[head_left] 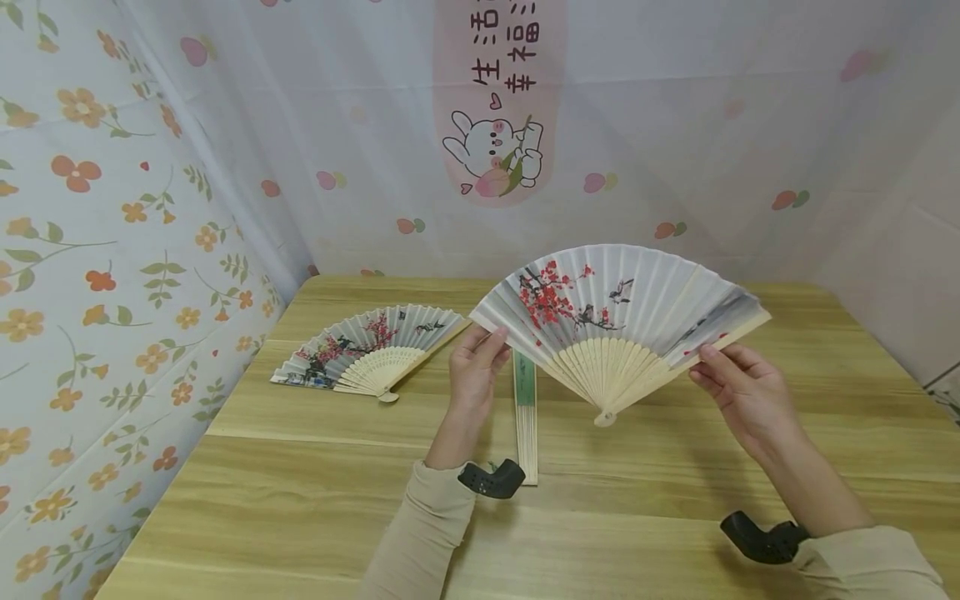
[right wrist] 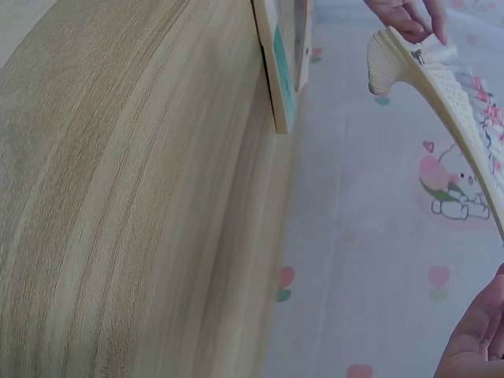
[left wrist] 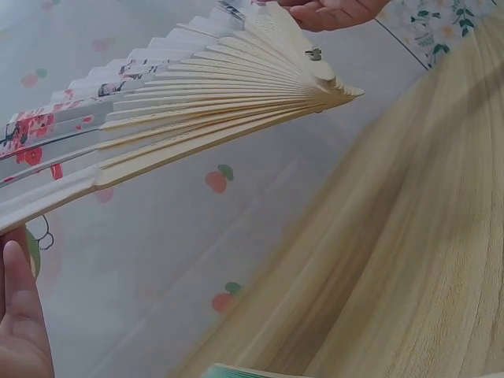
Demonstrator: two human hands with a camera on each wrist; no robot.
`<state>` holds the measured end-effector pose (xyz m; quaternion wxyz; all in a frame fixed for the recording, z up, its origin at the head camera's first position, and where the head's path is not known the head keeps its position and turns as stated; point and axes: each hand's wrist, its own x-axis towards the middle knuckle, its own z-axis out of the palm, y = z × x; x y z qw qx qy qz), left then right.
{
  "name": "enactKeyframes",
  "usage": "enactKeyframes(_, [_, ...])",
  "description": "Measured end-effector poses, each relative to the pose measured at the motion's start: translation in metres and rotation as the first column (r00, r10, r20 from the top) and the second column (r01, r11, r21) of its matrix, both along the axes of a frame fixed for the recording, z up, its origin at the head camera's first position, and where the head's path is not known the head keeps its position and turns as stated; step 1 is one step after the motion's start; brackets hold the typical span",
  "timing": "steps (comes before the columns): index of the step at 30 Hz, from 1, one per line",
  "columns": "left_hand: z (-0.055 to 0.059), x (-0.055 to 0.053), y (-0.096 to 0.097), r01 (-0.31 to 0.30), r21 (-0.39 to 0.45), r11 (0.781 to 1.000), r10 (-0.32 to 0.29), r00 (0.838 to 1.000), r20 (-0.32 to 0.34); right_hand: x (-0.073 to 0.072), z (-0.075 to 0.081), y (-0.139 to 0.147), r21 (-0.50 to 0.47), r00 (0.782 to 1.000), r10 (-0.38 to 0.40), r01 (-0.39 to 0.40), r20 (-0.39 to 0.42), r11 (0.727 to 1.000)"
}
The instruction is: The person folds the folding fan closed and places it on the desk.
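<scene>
Spread wide above the table, a white folding fan (head_left: 637, 308) with red blossoms and birds hangs between both hands, its pivot pointing down. My left hand (head_left: 474, 371) pinches its left edge between thumb and fingers. On the opposite side, my right hand (head_left: 746, 396) grips the pale outer rib. Seen from the left wrist, the fan's ribs (left wrist: 228, 94) run together at the pivot, and the left hand (left wrist: 24, 315) is at the lower left. In the right wrist view, the fan (right wrist: 449, 102) appears nearly edge-on, with the right hand (right wrist: 476, 339) at the lower right corner.
A second opened fan (head_left: 375, 350) with pink blossoms lies on the table (head_left: 300, 483) at left. Behind the left forearm lies a folded fan (head_left: 527, 425), green and pale wood. A printed curtain (head_left: 360, 125) hangs behind; floral cloth (head_left: 112, 275) covers the left side.
</scene>
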<state>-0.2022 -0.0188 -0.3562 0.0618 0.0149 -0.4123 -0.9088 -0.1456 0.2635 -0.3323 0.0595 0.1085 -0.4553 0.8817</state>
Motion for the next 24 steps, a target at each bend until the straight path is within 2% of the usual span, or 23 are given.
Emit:
enactKeyframes(4, [0.001, 0.001, 0.0, 0.01, -0.003, 1.0, -0.01, 1.0, 0.004, 0.001, 0.001, -0.002, 0.02, 1.0, 0.01, -0.01, -0.003, 1.0])
enactKeyframes(11, [0.002, 0.004, 0.001, 0.085, -0.048, 0.995, -0.087, 0.995, -0.041, 0.001, 0.001, -0.006, 0.08, 0.999, 0.018, -0.015, -0.039, 0.997])
enactKeyframes(16, [0.002, 0.005, 0.001, 0.138, -0.029, 0.99, -0.14, 0.987, -0.074, 0.0, 0.0, -0.009, 0.119, 0.998, 0.022, -0.016, -0.051, 0.993])
enactKeyframes(24, [0.001, 0.006, 0.001, 0.211, -0.021, 0.977, -0.212, 0.971, -0.109, -0.001, -0.002, -0.013, 0.158, 0.999, 0.035, -0.031, -0.019, 0.987])
